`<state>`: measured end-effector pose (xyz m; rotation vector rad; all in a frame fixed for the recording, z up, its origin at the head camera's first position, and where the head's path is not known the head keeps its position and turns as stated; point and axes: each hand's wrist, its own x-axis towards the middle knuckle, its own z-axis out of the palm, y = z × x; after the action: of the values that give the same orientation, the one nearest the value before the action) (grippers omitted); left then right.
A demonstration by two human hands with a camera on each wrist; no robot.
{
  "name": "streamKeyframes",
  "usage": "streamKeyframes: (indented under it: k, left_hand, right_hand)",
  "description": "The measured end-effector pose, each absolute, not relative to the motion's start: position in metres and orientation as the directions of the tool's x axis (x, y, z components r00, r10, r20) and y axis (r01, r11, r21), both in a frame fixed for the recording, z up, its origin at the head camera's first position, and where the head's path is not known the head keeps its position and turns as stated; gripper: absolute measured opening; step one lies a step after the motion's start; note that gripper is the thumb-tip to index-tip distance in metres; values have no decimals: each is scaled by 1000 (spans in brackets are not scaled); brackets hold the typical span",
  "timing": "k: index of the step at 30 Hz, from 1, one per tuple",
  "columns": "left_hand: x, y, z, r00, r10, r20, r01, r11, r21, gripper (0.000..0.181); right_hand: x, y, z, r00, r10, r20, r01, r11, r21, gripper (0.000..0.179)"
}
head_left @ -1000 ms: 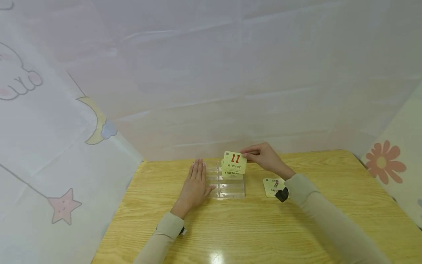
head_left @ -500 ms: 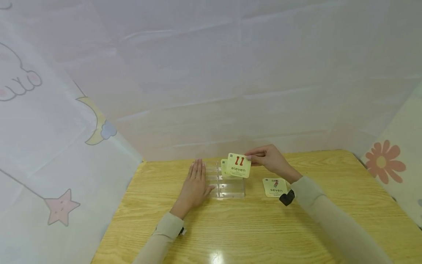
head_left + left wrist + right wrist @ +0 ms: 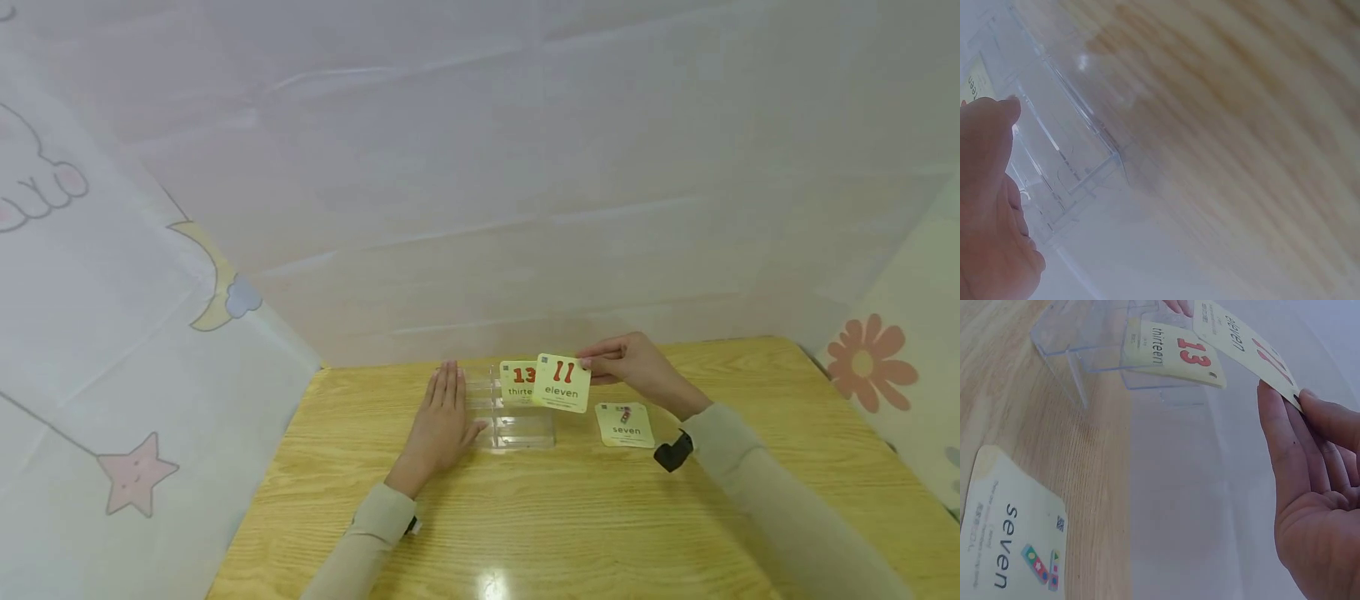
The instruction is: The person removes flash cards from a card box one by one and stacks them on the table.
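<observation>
My right hand point(image 3: 637, 371) pinches the yellow "eleven" number card point(image 3: 562, 383) by its upper right corner, thumb against fingers in the right wrist view. Behind its left edge, the "thirteen" card point(image 3: 1175, 353) stands in a clear tiered plastic rack point(image 3: 525, 429). My left hand point(image 3: 441, 421) lies with straight fingers along the rack's left side, its thumb point(image 3: 1007, 111) reaching over the tiers. The "seven" card point(image 3: 626, 425) lies flat on the table, right of the rack and below my right hand.
The wooden table point(image 3: 480, 517) meets a pale fabric wall point(image 3: 465, 208) just behind the rack. Side walls carry printed pictures, among them a star point(image 3: 138, 473) and a flower point(image 3: 872, 364).
My right hand has moved right and slightly down with the eleven card, uncovering much of the thirteen card. The seven card now shows fully. My left hand stays in place.
</observation>
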<state>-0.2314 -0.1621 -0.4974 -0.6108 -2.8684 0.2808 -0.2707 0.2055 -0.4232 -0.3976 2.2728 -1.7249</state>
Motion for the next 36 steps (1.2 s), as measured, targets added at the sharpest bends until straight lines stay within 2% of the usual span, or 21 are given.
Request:
streamKeyframes:
  k: [27,36]
  left_hand:
    - [-228,-165,-496,-891,423,167,380,894,-236,92]
    - [-230,-164,-498,-885,429,179,382,891,-248,94]
  right_hand:
    - [-267,268,-464,-918,-362,-160,64,265,-962,49]
    - [-263,281,-476,-909,-375,-182,84,261,-962,59]
